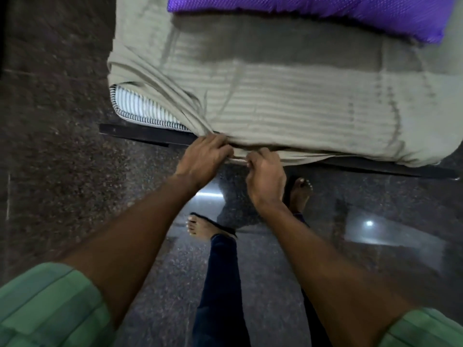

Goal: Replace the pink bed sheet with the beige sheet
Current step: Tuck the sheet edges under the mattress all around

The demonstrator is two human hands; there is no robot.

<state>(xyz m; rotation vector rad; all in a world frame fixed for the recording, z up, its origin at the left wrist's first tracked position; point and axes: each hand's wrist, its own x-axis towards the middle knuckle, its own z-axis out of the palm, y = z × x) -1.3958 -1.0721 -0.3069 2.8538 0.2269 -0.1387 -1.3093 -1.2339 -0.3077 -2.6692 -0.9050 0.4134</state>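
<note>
At the bed's near edge, the striped mattress corner [140, 108] lies bare; our left hand [204, 156] and right hand [265, 176] pinch the ribbed beige sheet [288, 101]'s hem. Uneven tugging could, we judge, uncover more; no pink sheet shows.

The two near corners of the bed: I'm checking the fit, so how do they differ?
At the left corner the striped mattress shows bare; the right corner is wrapped in beige sheet. Folds bunch at the left; the right lies smoother. Both sit on the dark frame.
</note>
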